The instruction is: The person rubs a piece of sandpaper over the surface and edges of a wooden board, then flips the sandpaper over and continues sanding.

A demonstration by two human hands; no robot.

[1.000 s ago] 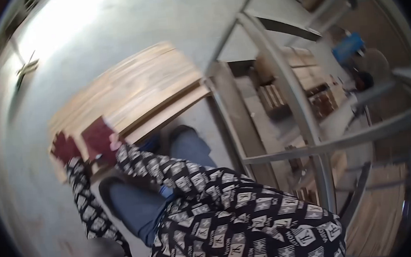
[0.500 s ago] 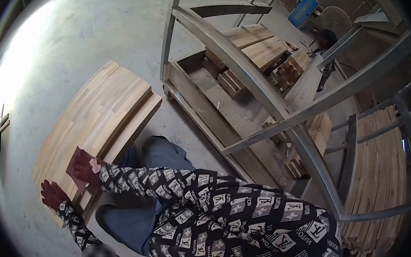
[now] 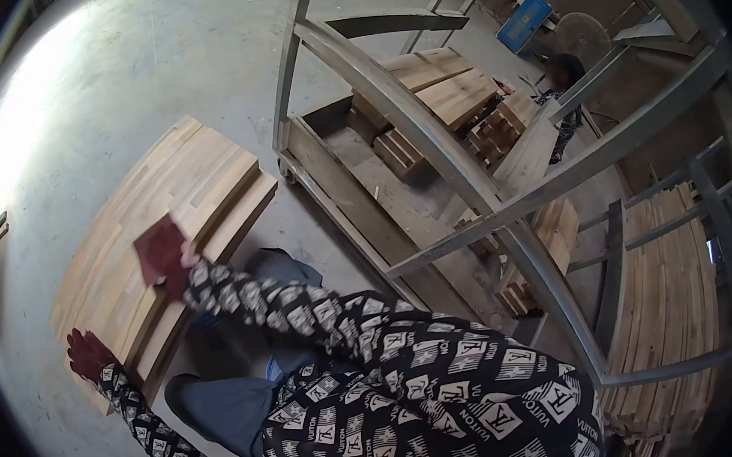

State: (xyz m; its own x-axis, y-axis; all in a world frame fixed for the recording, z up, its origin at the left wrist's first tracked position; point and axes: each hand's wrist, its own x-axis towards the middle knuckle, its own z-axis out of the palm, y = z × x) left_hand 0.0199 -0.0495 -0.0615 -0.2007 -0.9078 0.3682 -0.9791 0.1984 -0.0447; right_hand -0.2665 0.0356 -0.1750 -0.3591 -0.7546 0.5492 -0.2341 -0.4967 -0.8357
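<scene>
Step in hand (judged): handling the top board of the stack of pale finger-jointed wood panels (image 3: 165,188), which lies flat on the grey concrete floor (image 3: 146,57), just left of the grey steel-frame cart (image 3: 413,122). Person is crouched or bent over the stack's near end, with knees in blue jeans (image 3: 225,407) beside it

Left hand (image 3: 86,354), in a dark red glove: at the near corner of the stack, fingers (image 3: 75,342) spread and laid flat on the wood, closed around nothing

Right hand (image 3: 161,251), same dark red glove: further along the near long edge, on the top panel. Glove is blurred and reads as one flat patch. Cannot tell whether the fingers curl under the edge or only press on top

Upper panels sit stepped, not flush with the lower ones

Next move calls for (judgement): both hands bearing on the same board, right hand with a sure purchase at the edge, and the board kept level so it does not drag its neighbours or swing into the cart frame
</scene>
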